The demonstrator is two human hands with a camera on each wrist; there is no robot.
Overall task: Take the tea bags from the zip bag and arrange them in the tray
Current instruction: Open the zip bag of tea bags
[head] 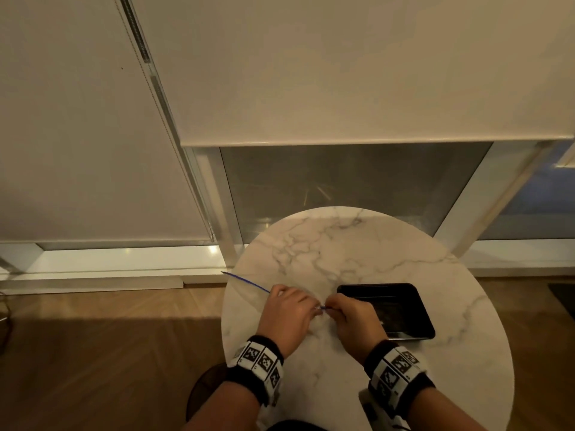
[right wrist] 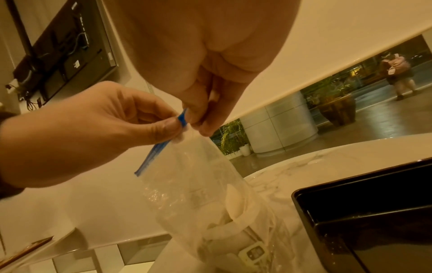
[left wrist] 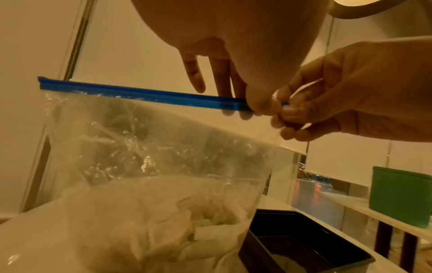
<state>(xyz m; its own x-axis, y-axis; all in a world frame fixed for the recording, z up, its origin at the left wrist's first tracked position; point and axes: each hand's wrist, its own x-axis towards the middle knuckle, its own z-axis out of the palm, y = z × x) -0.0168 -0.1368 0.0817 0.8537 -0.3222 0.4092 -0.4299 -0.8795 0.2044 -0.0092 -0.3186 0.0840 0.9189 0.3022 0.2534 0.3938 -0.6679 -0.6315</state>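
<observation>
Left wrist view: our left hand (left wrist: pixel 233 61) and right hand (left wrist: pixel 350 103) pinch the clear blue-zippered plastic bag (left wrist: pixel 145 140); we should part the seal gently, keeping it upright.

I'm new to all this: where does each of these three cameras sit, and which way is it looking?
Head: worn on the head, looking down at the marble table; both forearms, left hand, right hand show.
Left wrist: looks along the left hand toward the zip bag, with the right hand opposite.
Right wrist: looks along the right hand at the bag's blue seal, with the left hand opposite.
Shared: all show both hands pinching the seal, beside the black tray.
</observation>
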